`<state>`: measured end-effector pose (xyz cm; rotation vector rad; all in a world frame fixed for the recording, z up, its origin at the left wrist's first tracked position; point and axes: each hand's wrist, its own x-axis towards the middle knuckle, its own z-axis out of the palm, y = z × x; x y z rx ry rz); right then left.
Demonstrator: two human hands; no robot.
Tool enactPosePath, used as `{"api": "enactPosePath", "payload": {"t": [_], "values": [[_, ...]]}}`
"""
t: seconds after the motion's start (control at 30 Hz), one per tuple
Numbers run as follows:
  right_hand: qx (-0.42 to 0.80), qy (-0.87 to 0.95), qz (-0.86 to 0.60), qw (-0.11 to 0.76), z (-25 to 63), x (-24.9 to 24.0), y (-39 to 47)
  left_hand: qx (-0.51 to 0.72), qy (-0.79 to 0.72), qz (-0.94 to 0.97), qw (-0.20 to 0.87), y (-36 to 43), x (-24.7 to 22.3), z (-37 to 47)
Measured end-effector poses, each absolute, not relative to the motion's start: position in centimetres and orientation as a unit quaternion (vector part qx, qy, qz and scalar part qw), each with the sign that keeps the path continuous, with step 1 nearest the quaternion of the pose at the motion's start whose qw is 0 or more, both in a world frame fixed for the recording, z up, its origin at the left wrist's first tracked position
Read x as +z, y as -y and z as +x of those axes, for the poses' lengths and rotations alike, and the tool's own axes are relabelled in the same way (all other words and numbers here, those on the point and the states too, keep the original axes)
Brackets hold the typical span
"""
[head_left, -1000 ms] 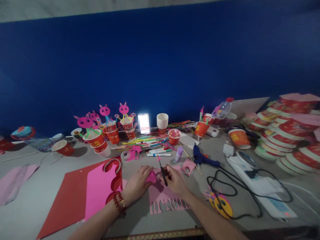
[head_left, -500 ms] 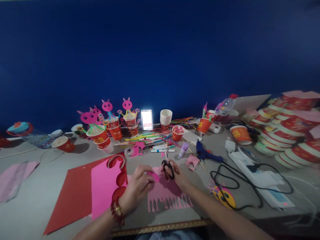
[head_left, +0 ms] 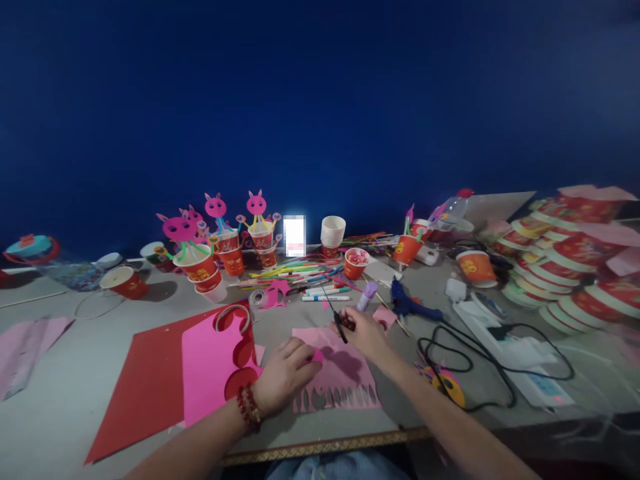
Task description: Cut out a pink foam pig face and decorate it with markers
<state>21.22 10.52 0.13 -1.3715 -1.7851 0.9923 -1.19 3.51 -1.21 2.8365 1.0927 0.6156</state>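
Observation:
My right hand (head_left: 363,332) grips a pair of black-handled scissors (head_left: 340,325), their blades pointing away toward the markers. In my left hand (head_left: 287,373), a small bright pink paper piece (head_left: 317,355) is pinched at the fingertips. Both hands are over a light pink paper sheet (head_left: 345,377), whose near edge has a row of petal-shaped cutouts. To the left lies a bright pink sheet (head_left: 205,373) with round bites cut from its right side. It rests on a large red sheet (head_left: 145,380), beside a tape ring (head_left: 245,320).
Paper cups with pink creature figures (head_left: 195,263) stand at the back left. Markers (head_left: 325,298), a purple glue stick (head_left: 367,296) and a blue glue gun (head_left: 407,303) lie beyond my hands. A black cord (head_left: 470,340), power strip (head_left: 530,383) and cup stacks (head_left: 555,267) fill the right.
My left hand has moved right and slightly nearer with the pink piece. My right hand has shifted right, and the scissors have turned so their blades point up and left.

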Motion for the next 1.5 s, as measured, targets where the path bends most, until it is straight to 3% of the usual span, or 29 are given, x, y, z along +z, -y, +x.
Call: {"api": "enactPosePath", "payload": {"t": [0.13, 0.43, 1.03, 1.5], "values": [[0.174, 0.764, -0.587, 0.201, 22.5, 0.3, -10.1, 0.148, -0.364, 0.917, 0.069, -3.0, -1.0, -1.1], [0.089, 0.826, -0.551, 0.082, 20.4, 1.4, -10.9, 0.177, -0.462, 0.862, 0.111, -3.0, -1.6, -2.5], [0.104, 0.927, -0.360, 0.028, 16.6, 2.1, -16.6, 0.153, -0.432, 0.887, 0.061, -2.7, -2.0, -1.9], [0.129, 0.909, -0.384, 0.098, 19.6, -0.3, -7.0, 0.114, -0.446, 0.887, 0.044, -2.3, -1.4, -1.1]]}}
